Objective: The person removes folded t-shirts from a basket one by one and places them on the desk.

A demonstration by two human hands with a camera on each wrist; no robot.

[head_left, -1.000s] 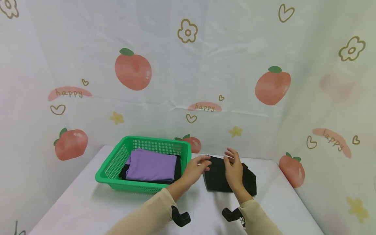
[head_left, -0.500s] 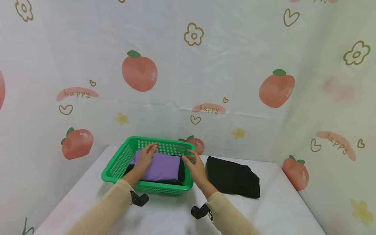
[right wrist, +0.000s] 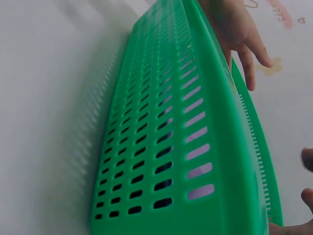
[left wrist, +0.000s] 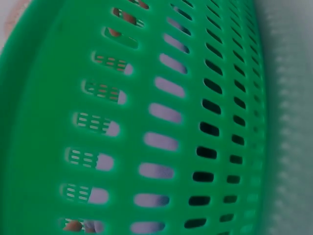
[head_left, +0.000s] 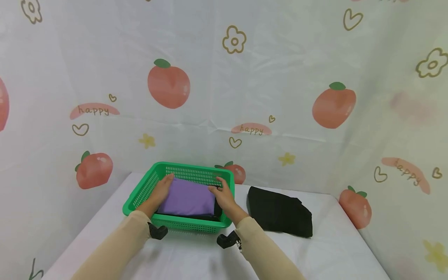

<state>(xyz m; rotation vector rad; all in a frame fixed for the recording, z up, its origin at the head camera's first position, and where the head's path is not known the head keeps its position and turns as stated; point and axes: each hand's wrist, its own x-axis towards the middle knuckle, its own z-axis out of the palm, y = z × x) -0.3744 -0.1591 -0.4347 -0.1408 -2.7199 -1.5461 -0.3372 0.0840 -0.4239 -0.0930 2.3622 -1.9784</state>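
A folded purple cloth [head_left: 190,198] lies on folded black cloth [head_left: 218,207] inside a green plastic basket [head_left: 189,224]. My left hand [head_left: 159,194] reaches over the basket's front rim to the left side of the purple cloth, thumb at its edge. In the right wrist view the left hand [right wrist: 234,29] shows relaxed, spread fingers. Over the right end of the stack is my right hand [head_left: 225,198], its fingers loosely bent and apart, with nothing between them. The left wrist view looks mostly at the basket wall [left wrist: 132,132], purple showing through its slots.
To the basket's right, a folded black garment [head_left: 278,212] lies on the white tabletop [head_left: 196,256]. A white curtain [head_left: 210,77] printed with peaches and hearts stands behind and around the table.
Both hands have moved left from over the black garment to the basket, then lowered to either side of the purple cloth. The black garment stays on the table. The view has shifted slightly.
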